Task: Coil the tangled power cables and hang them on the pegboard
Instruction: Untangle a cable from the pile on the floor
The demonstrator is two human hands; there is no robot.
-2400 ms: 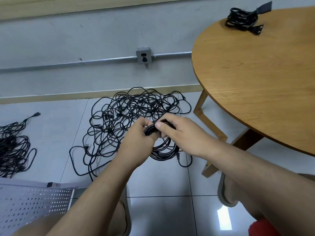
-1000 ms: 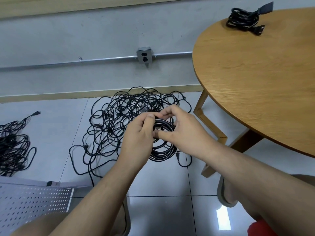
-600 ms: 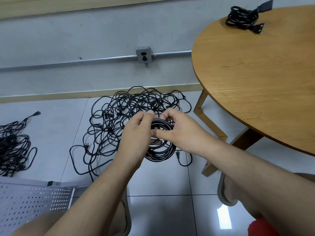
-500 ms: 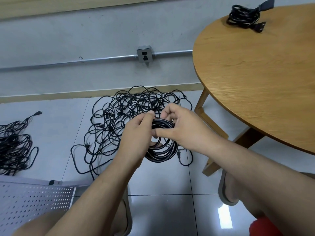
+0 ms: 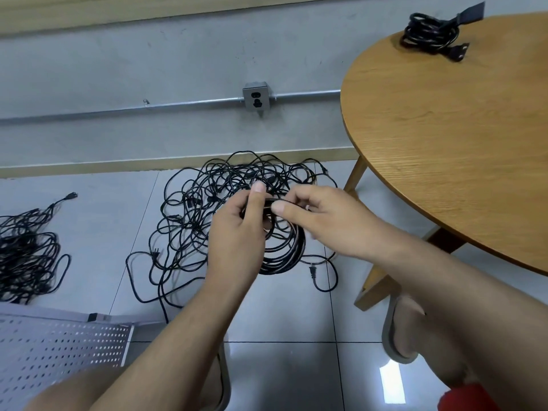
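Here the left hand point(image 5: 237, 235) has its fingers curled round the top of a coiled power cable point(image 5: 286, 255), so that the loops hang together below it and cannot spring apart. The right hand point(image 5: 326, 223), just beside the left and touching the same spot, pinches a short black length at the top of the coil between thumb and forefinger. Whether that is the cable's own end or a strap cannot be told. I judge that the pinch is there to bind the loops before the coil is let go. The coil hangs beneath both hands, above the floor point(image 5: 98, 232).

Beyond and partly under the left hand lies the tangled heap of cables point(image 5: 189, 215), spread flat on the floor, likely so that single cords can be drawn out. A second heap point(image 5: 26, 253) lies well off to the left of the left hand. On the near side of the left forearm the pegboard point(image 5: 59, 348) lies flat with nothing hung on it. Far beyond the right hand, a bundled cable point(image 5: 430, 34) sits at the back of the round wooden counter point(image 5: 444, 149).

Counted: two hands, one coil in hand, one bundle on the counter, two loose heaps, one pegboard. The cords within each heap are too knotted to number.
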